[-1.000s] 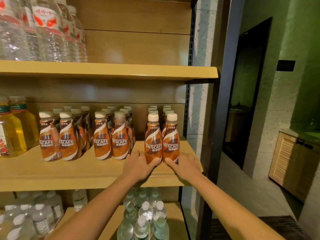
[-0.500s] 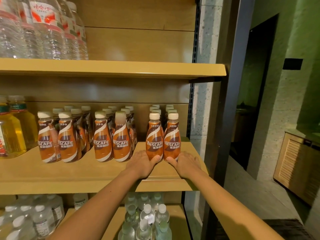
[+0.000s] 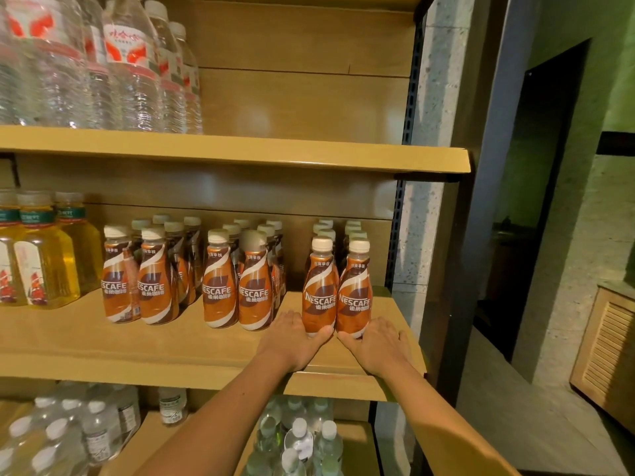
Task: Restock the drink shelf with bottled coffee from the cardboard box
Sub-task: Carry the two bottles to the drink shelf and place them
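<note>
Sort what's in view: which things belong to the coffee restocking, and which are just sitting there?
Job: front pair of coffee bottles, left hand and right hand touching their bases, other coffee rows, middle shelf. The cardboard box is out of view.
Bystanders: water bottles on the top shelf, yellow drink bottles, water bottles on the lower shelf.

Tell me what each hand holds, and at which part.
Neither grips anything. The left hand presses the base of the left front bottle, the right hand the base of the right bottle.
</note>
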A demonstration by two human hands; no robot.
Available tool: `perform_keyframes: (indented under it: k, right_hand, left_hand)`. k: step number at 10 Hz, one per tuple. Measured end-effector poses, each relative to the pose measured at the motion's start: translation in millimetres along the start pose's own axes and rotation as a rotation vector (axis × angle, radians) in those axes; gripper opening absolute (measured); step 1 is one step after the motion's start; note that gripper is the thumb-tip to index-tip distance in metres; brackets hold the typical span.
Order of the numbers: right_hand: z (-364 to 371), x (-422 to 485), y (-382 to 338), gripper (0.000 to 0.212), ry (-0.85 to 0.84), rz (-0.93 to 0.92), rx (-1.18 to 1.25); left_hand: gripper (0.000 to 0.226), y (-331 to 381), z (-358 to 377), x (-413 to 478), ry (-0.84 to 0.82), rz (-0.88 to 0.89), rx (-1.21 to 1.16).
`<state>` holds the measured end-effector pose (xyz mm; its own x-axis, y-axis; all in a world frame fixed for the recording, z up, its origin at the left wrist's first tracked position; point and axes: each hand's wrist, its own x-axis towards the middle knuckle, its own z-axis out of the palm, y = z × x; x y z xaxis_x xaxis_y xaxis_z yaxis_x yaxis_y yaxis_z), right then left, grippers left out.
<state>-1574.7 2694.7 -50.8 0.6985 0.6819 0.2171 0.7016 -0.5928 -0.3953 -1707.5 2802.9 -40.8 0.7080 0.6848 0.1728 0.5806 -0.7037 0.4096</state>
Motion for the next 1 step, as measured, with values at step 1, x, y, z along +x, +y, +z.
perform_keyframes:
  k: [1]
  right_hand:
    - [-4.6,-5.5,-2.1,0.093,0.124,0.009,0.133]
  left_hand:
    - [0.066,6.4,-5.6,-10.5,0.137,-0.031,-0.034]
